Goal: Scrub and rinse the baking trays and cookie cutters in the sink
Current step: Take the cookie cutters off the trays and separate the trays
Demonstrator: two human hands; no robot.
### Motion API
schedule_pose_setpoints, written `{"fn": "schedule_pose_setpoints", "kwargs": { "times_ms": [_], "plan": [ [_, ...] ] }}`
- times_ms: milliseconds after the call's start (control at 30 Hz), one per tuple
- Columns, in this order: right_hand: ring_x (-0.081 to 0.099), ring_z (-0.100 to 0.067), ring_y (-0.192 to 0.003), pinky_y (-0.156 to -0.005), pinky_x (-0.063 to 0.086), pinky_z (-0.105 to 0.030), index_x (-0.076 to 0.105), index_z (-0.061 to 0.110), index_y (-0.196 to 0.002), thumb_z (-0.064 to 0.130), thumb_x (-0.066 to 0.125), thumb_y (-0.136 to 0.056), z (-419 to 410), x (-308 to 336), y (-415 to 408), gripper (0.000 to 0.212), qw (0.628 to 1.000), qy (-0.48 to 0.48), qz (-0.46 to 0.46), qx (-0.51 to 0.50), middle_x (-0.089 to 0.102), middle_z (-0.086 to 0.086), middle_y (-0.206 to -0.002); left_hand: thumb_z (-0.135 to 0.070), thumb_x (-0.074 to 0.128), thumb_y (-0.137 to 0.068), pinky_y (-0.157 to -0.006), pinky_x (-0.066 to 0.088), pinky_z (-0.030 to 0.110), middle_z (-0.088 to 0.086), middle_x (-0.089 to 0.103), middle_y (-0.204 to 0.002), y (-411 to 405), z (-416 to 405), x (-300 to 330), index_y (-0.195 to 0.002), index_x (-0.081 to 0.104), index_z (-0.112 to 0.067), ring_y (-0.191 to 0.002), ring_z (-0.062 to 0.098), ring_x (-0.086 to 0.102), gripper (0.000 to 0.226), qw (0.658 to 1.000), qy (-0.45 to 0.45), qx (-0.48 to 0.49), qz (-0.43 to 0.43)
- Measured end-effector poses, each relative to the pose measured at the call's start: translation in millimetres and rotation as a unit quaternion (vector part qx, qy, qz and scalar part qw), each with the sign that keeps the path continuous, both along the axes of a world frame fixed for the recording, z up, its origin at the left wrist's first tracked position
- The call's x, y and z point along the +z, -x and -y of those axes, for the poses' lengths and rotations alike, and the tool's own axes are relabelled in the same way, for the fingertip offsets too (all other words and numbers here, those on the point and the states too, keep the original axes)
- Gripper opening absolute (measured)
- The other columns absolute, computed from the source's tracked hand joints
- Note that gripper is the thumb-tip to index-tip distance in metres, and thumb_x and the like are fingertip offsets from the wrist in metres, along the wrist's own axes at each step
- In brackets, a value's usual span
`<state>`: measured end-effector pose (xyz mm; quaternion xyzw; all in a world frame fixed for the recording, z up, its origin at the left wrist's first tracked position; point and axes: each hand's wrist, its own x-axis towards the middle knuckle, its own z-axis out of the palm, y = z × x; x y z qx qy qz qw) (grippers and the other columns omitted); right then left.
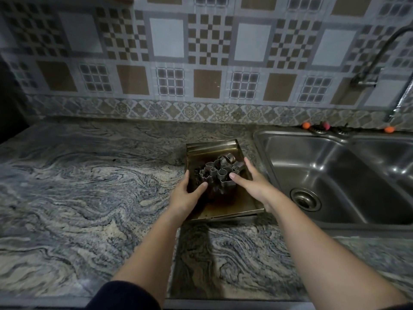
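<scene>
A stack of dark, stained baking trays point(225, 209) lies on the marbled counter just left of the sink. Several metal cookie cutters point(215, 172) are piled in the top tray. My left hand point(187, 195) grips the tray's left rim, thumb inside the tray and fingers outside the edge. My right hand point(252, 182) holds the right rim the same way, its thumb pointing at the cutters and its index finger stretched along the rim. The top tray sits slightly askew on the one beneath it.
A steel double sink point(330, 175) with a drain point(305, 199) lies to the right, and a curved tap point(375, 61) is mounted on the tiled wall above it. Small orange and pink balls point(305, 125) sit behind the sink. Marbled counter point(78, 186) spreads to the left.
</scene>
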<state>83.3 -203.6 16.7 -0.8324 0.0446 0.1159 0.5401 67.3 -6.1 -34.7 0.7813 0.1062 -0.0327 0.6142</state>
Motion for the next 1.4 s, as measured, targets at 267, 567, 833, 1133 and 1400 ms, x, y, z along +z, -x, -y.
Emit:
{"fn": "schedule_pose_setpoints", "kwargs": {
  "times_ms": [267,567,833,1133,1400],
  "plan": [
    [0.015,-0.022,-0.146,-0.114,0.023,-0.043,0.010,0.045,-0.150,0.043,0.065,-0.086,-0.1,-1.9,21.9,0.085,0.999,0.014,0.042,-0.008,0.013,0.005,-0.160,-0.040,0.070,-0.082,-0.100,0.046,0.034,-0.003,0.050,-0.141,16.3,-1.0,16.1,-0.147,0.029,-0.037,-0.121,0.017,0.054,0.077,0.994,0.111,-0.006,-0.003],
    [0.013,-0.019,-0.146,-0.115,0.020,-0.040,0.011,0.046,-0.149,0.044,0.060,-0.090,27.6,5.8,96.1,0.077,0.997,-0.005,0.056,-0.046,0.011,0.007,-0.160,-0.026,0.065,-0.089,-0.111,0.035,0.045,0.000,0.039,-0.149,69.7,28.2,23.1,-0.148,0.028,-0.029,-0.135,0.019,0.040,0.070,0.997,0.057,0.000,0.047],
    [0.013,-0.022,-0.147,-0.114,0.021,-0.043,0.011,0.045,-0.150,0.043,0.059,-0.090,83.9,7.3,169.8,0.077,0.992,-0.008,0.044,-0.119,0.011,0.004,-0.160,-0.029,0.066,-0.088,-0.110,0.037,0.046,0.000,0.039,-0.150,112.0,87.7,26.6,-0.148,0.028,-0.030,-0.135,0.019,0.039,0.071,0.995,0.047,-0.072,0.043],
    [0.015,-0.023,-0.146,-0.114,0.022,-0.043,0.010,0.043,-0.151,0.041,0.059,-0.090,198.1,12.9,211.0,0.078,0.981,-0.019,0.063,-0.184,0.013,0.002,-0.160,-0.032,0.063,-0.089,-0.095,0.051,0.045,0.000,0.053,-0.137,124.8,209.2,41.1,-0.148,0.028,-0.031,-0.118,0.021,0.055,0.069,0.988,0.033,-0.147,0.040],
    [0.015,-0.023,-0.146,-0.115,0.022,-0.044,0.009,0.044,-0.150,0.043,0.059,-0.090,335.6,19.6,211.7,0.079,0.978,-0.005,0.053,-0.204,0.012,0.003,-0.160,-0.021,0.057,-0.094,-0.075,0.051,0.025,-0.015,0.059,-0.100,128.3,348.0,50.8,-0.129,0.047,-0.031,-0.102,0.015,0.060,0.037,0.980,0.056,-0.178,0.062]
  ]
}}
